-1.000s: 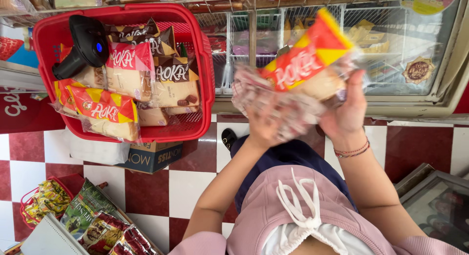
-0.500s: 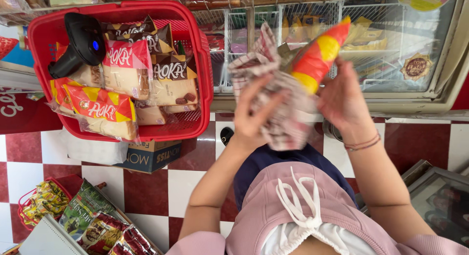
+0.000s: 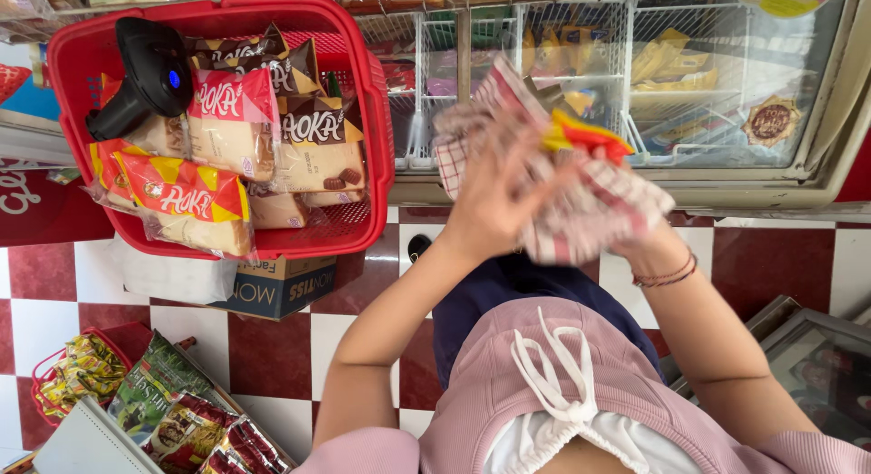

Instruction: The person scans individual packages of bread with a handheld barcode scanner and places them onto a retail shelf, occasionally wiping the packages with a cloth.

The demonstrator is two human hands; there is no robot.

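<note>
A red-and-yellow snack packet (image 3: 581,134) is wrapped in a checked cloth (image 3: 590,206), which is grasped by the left hand (image 3: 494,202) and the right hand (image 3: 626,229) before a glass-fronted freezer (image 3: 726,84); a red basket (image 3: 363,93) of packets stands left.

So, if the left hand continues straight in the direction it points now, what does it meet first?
Probably the glass front of the freezer cabinet: the left hand, pressed on the checked cloth, points toward it. Depth is unclear.
</note>
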